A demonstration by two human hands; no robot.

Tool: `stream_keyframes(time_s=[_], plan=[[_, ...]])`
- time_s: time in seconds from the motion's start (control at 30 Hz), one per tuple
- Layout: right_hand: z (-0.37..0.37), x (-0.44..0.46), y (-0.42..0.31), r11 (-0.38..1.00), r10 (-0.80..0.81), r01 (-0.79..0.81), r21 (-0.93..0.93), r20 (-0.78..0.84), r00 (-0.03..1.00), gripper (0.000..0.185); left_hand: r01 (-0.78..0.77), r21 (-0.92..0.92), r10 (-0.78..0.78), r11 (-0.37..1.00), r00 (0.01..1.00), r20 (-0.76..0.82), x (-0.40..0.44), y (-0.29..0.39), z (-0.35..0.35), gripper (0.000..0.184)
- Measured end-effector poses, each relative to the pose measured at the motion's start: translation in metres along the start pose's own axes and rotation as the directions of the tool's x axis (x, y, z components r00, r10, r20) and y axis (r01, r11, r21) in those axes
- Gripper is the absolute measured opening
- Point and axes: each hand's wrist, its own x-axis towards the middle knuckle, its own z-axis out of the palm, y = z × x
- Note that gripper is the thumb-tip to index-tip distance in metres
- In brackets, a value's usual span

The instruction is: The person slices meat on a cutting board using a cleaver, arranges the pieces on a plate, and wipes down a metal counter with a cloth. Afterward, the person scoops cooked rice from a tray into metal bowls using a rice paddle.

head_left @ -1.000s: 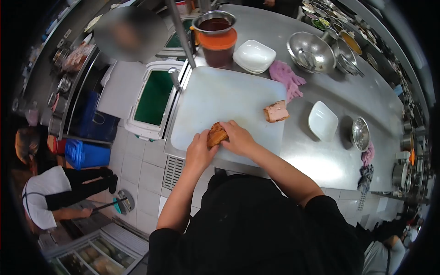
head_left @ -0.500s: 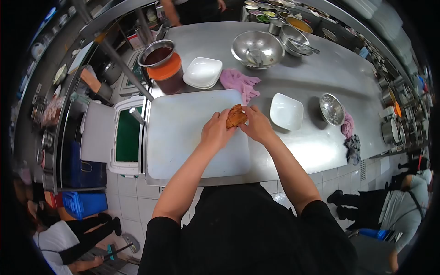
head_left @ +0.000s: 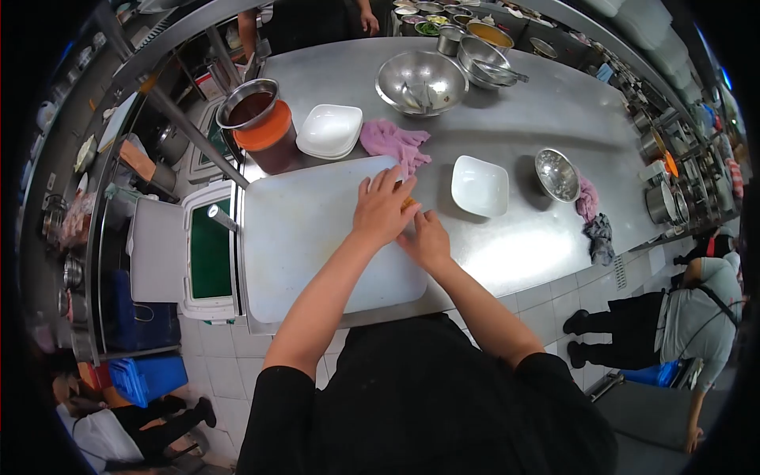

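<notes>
A browned piece of food (head_left: 408, 203) lies at the right part of the white cutting board (head_left: 309, 261), mostly covered by my hands. My left hand (head_left: 381, 204) rests over it with its fingers stretched out and apart. Close against its lower right side is my right hand (head_left: 427, 240), fingers bent in around the near edge of the food; exactly how they grip is hidden. A pink cloth (head_left: 393, 142) lies just beyond the board, and a white square bowl (head_left: 480, 187) stands to the right.
Stacked white dishes (head_left: 330, 131) and an orange-rimmed container (head_left: 267, 142) topped with a metal bowl stand behind the board. Farther back are a large steel bowl (head_left: 422, 83) and a smaller bowl with a utensil. A metal bowl (head_left: 557, 175) sits right. People stand around.
My left hand has turned and spread over the food, covering most of it. My right hand has moved down and nearer to me. The view has shifted slightly.
</notes>
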Motion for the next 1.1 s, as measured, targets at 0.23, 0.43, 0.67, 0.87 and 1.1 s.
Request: stream_keyframes(time_s=[0.23,0.43,0.67,0.87,1.1], plan=[[0.013,0.005,-0.019,0.998,0.057,-0.061,-0.023,-0.136,0.989,0.053,0.151,-0.201,-0.098,0.968,0.964,0.249,0.003,-0.017,0.02,0.036],[0.012,0.016,-0.032,0.997,0.058,-0.048,0.061,-0.168,0.984,0.054,0.224,-0.453,-0.156,0.863,0.97,0.184,0.009,-0.05,0.026,0.033],[0.034,0.036,-0.035,0.703,0.225,-0.193,0.684,0.042,0.973,0.062,0.488,-0.712,-0.37,0.504,0.867,0.333,0.011,-0.074,0.034,0.037],[0.025,0.03,-0.006,0.55,0.256,-0.197,0.812,0.06,0.965,0.065,0.534,-0.619,-0.408,0.576,0.844,0.349,0.024,-0.038,0.04,0.037],[-0.055,0.025,0.085,0.496,0.276,-0.137,0.858,-0.006,0.961,0.065,0.435,-0.699,-0.378,0.567,0.892,0.248,0.083,0.061,0.088,0.038]])
